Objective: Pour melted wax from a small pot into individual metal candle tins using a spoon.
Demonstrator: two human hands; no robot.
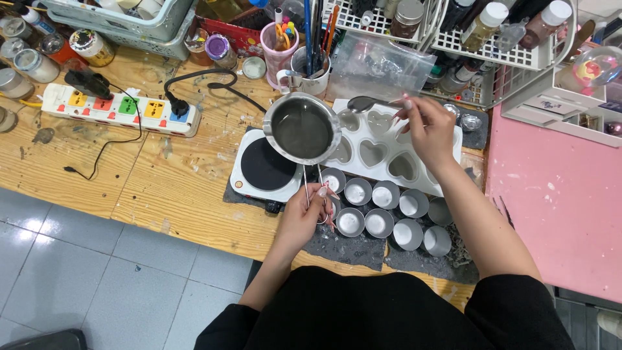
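I see my left hand (310,210) closed tight around the thin wire handle of a small metal pot (302,128). The pot is up in the air, just past the hand, and it has dark grey liquid inside. Under the pot, a bit to the left of the hand, sits a little white hot plate (262,170) with a round black top.

My right hand (429,128) pinches a metal spoon (363,103) between its fingers. The spoon's bowl pokes out to the left of this hand, close to the pot's rim, and I cannot tell if they touch.

Under the right hand lies a white mold (395,150) with heart-shaped holes. Between my 2 hands, and a bit nearer to me, stand small round metal cups (379,222) in 2 rows on a dark mat. Some have white stuff in them.

Far off to the left of my left hand lies a white power strip (120,108) with bright colored sockets.
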